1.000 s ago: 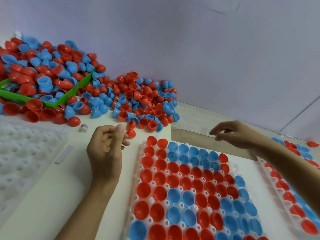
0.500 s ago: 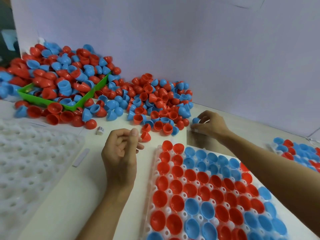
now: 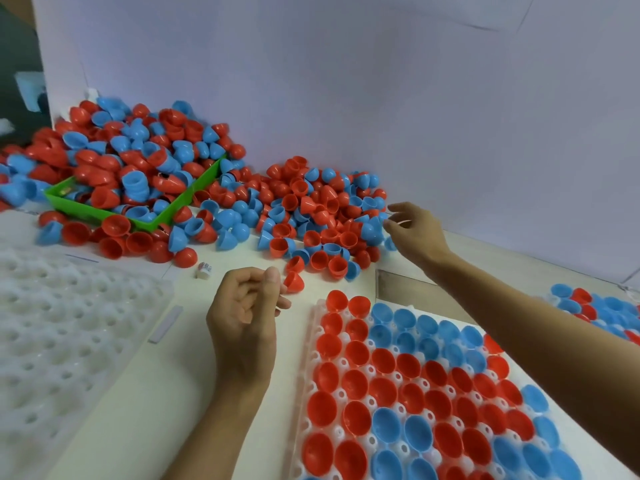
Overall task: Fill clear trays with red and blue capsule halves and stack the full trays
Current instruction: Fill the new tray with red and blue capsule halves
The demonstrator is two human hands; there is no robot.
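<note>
A clear tray [image 3: 311, 358] lies in front of me, its cups packed with red and blue capsule halves. My left hand [image 3: 246, 317] hovers just left of the tray's far corner with loosely curled fingers and nothing visible in it. A loose red half [image 3: 294, 282] lies on the table just past its thumb. My right hand [image 3: 414, 230] reaches over the tray to the right edge of the loose pile of halves [image 3: 311, 209]. Its fingers are spread, with the tips at the blue halves [image 3: 372, 230] there, and grip nothing I can see.
A green bin [image 3: 166, 213] heaped with halves stands at the back left against the wall. A stack of empty white trays [image 3: 69, 341] fills the left side. Another filled tray [image 3: 602, 313] lies far right. A small white cap [image 3: 203, 270] and a grey strip [image 3: 166, 323] lie on the table.
My right hand has travelled from above the tray's far edge to the pile's right edge, and its fingers have spread. The left hand has kept its pose.
</note>
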